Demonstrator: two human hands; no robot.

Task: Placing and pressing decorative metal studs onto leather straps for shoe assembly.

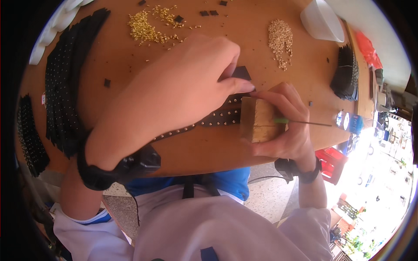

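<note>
My left hand (pixel 204 69) reaches across the table, fingers curled and thumb pressed down by a black strip (pixel 243 73) that shows between thumb and forefinger. Under that hand lie black strips with rows of metal studs (pixel 223 116), partly hidden by my forearm. A wooden block (pixel 257 119) sits against the studded strips' right end, and my right hand (pixel 294 124) closes round it, thumb below and fingers above. From the block's right side a thin dark rod with a green end (pixel 281 121) passes across that hand's fingers. The two hands' fingertips nearly meet above the block.
Gold studs (pixel 146 28) lie scattered at the far left, and a heap of copper-coloured ones (pixel 280 39) farther right. A white tub (pixel 322 21) stands at the back right. Stacked studded strips (pixel 65 82) line the left side; another black bundle (pixel 345 74) and a bottle (pixel 349 122) are right.
</note>
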